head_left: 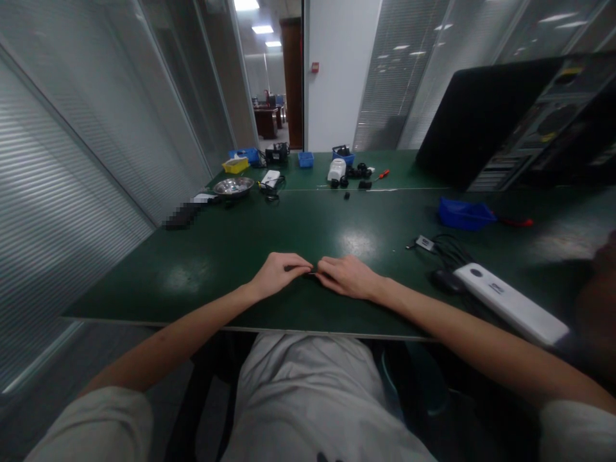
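Note:
Both my hands meet low over the green tabletop (308, 224), close to its front edge. My left hand (278, 274) is closed in a pinch, thumb and fingers together at the tips. My right hand (349, 276) has its fingers curled and pressed together, facing the left one. Between the fingertips a small thin piece (312, 273) shows, light along one edge and dark above. It is too small to name, and the fingers cover most of it.
On the right lie a white power strip (513, 301), a black mouse (447, 280) with cables, and a blue tray (464, 215). A computer tower (510, 122) stands behind. Towards the back are a metal bowl (233, 187), a white device (337, 169) and an orange screwdriver (384, 174).

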Available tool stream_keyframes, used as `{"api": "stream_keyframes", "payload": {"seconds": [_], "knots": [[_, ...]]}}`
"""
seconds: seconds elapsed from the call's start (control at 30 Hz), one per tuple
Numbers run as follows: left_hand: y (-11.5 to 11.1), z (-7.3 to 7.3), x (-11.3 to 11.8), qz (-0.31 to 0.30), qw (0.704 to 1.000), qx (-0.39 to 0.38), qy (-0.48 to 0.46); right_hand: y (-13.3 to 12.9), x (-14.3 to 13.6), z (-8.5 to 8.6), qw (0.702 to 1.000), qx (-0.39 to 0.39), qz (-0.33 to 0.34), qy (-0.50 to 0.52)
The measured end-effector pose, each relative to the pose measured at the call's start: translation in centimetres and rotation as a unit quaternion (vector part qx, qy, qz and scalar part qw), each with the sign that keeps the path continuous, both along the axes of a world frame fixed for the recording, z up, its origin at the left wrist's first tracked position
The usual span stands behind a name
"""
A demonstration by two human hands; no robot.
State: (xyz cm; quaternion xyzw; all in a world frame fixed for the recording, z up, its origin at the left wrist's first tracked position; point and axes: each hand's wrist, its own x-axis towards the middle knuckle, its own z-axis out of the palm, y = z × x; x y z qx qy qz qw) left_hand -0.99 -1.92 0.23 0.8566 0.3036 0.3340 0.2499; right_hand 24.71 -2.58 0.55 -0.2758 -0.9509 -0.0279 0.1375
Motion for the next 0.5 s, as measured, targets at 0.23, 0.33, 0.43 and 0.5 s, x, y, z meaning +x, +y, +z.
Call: {"api": "stream_keyframes", "payload": {"seconds": [0.23,0.33,0.43,0.5], "knots": [[1.2,-0.8,-0.4,0.032,0.997,0.062,0.046,0.0,0.0,0.0,1.0,-0.004,0.01,0.016],[1.4,-0.9,-0.3,0.019,0.994,0.068,0.078,0.0,0.1,0.0,1.0,-0.007,0.01,0.015],[1.2,-0.7,-0.2,-0.008,0.993,0.074,0.095,0.1,0.2,-0.1,1.0,-0.006,0.008,0.012],[1.0,-0.3,-0.2,-0.005,0.993,0.076,0.094,0.1,0.2,-0.1,1.0,-0.007,0.008,0.015]]}}
